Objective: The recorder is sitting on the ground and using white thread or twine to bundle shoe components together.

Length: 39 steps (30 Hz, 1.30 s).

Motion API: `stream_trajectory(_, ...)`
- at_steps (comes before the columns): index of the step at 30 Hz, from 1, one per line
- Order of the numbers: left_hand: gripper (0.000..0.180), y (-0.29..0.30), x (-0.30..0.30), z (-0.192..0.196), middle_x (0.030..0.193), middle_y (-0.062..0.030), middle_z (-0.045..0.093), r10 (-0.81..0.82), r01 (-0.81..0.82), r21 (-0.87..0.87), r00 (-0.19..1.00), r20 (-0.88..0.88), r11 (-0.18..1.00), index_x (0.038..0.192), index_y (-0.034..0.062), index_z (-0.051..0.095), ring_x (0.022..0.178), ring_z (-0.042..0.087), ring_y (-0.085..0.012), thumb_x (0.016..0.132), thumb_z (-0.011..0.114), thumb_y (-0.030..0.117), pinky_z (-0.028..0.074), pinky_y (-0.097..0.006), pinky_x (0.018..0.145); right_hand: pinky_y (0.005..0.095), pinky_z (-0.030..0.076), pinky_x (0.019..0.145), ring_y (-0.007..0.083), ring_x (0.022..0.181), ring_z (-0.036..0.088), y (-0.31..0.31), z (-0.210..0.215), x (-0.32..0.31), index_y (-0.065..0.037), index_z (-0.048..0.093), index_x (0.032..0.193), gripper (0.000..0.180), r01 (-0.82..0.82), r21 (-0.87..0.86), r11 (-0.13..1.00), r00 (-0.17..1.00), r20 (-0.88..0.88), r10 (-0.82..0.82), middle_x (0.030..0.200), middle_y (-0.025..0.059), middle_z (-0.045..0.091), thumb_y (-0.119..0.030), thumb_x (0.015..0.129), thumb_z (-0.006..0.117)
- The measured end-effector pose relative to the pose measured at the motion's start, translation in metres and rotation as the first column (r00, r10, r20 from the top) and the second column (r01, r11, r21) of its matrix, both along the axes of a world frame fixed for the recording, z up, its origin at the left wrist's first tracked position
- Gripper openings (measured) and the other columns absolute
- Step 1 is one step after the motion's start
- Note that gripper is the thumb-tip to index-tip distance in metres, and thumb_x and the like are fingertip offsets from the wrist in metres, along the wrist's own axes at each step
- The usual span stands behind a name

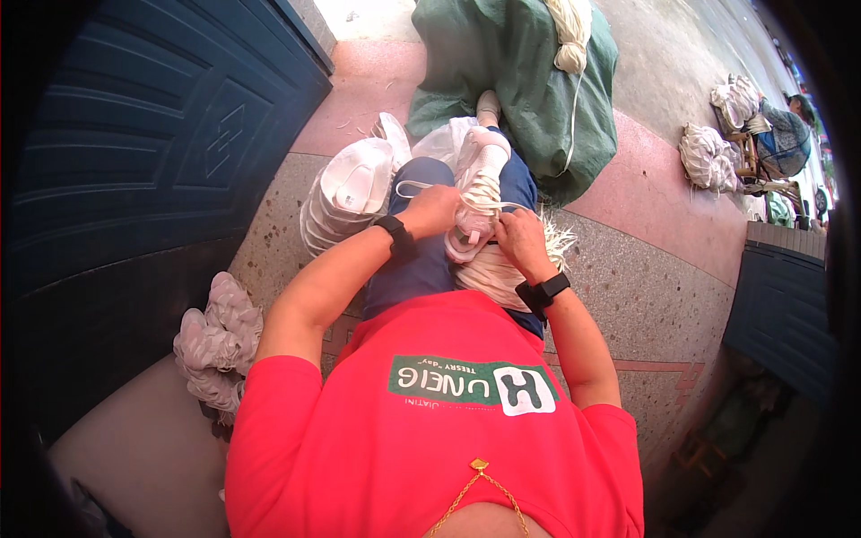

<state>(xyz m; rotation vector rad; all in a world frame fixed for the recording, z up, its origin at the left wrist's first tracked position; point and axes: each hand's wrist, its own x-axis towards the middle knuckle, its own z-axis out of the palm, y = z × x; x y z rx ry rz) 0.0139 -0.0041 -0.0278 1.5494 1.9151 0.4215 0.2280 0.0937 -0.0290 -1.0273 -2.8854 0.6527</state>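
A pale pink-and-white sneaker (485,161) lies on my lap, its toe pointing away from me and its heel toward me. Cream lacing crosses its upper. At the shoe's left side, my left hand (432,212) is closed on a shoelace (410,186), which loops out past the knuckles. My right hand (524,240) pinches a lace end at the right of the shoe opening; its fingertips are partly hidden. Beneath the shoe and my right wrist, a bundle of cream laces (502,276) lies across my thigh, with loose ends fanned out to the right.
Stacked white shoes (352,184) stand left of my knees. More pale shoes (215,345) are heaped by the dark blue door (161,134). Ahead sits a big green sack (511,81) with a hank of cream laces (571,36) on top. Far right, a person (789,134) sits near shoe piles.
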Motion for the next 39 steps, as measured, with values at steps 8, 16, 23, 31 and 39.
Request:
stream_trajectory(8,0.023,-0.024,0.033,0.020,0.086,-0.0233,0.067,0.239,-0.229,0.158,0.970,-0.045,0.960,0.090,0.0013,0.065,0.080,0.065,-0.0444,0.092,0.061,0.023,0.053,-0.052,0.071,0.0529,0.049,0.074,0.0421,0.084,0.061,-0.004,-0.004,0.002,-0.002,0.060,0.089,0.008,0.076,-0.116,0.990,0.965,-0.243,-0.102,0.084,0.0184,0.065,-0.008,0.084,0.061)
stream_trajectory(16,0.009,-0.019,0.029,0.007,0.087,-0.0185,0.062,0.289,-0.267,0.235,0.955,-0.063,0.935,0.087,0.0070,0.063,0.079,0.067,-0.0406,0.088,0.058,0.014,0.055,-0.048,0.066,0.0401,0.046,0.079,0.0271,0.096,0.061,-0.005,0.008,-0.007,-0.011,0.067,0.089,0.011,-0.249,0.236,0.939,0.968,0.055,0.243,0.086,0.0079,0.066,-0.011,0.079,0.063)
stream_trajectory(23,0.004,-0.016,0.034,0.034,0.099,-0.0130,0.060,-0.060,0.154,0.169,0.885,-0.462,0.973,0.084,0.0080,0.061,0.073,0.069,-0.0295,0.086,0.059,0.012,0.058,-0.039,0.062,0.0400,0.043,0.077,0.0260,0.092,0.058,-0.002,0.017,-0.016,-0.013,0.069,0.079,0.009,-0.281,0.294,0.913,0.959,0.115,0.258,0.083,0.0066,0.062,-0.013,0.081,0.060)
stream_trajectory(31,0.011,0.005,0.007,0.035,0.085,-0.0149,0.058,-0.131,0.094,0.471,0.990,0.047,0.877,0.087,0.0019,0.065,0.076,0.065,-0.0289,0.088,0.066,0.012,0.050,-0.041,0.067,0.0427,0.042,0.071,0.0300,0.084,0.055,0.014,0.025,-0.011,-0.011,0.068,0.077,0.005,0.011,-0.004,1.000,0.864,-0.503,-0.012,0.080,0.0091,0.055,-0.013,0.081,0.069)
stream_trajectory(39,0.016,0.075,-0.004,0.092,0.082,-0.0079,0.066,0.132,-0.254,0.238,0.892,0.433,0.937,0.093,-0.0015,0.071,0.072,0.060,-0.0143,0.086,0.071,0.013,0.049,-0.031,0.066,0.0391,0.047,0.069,0.0289,0.075,0.060,0.058,0.065,-0.061,-0.001,0.071,0.090,0.016,0.195,-0.358,0.913,0.705,-0.596,-0.385,0.081,0.0129,0.061,-0.016,0.087,0.072)
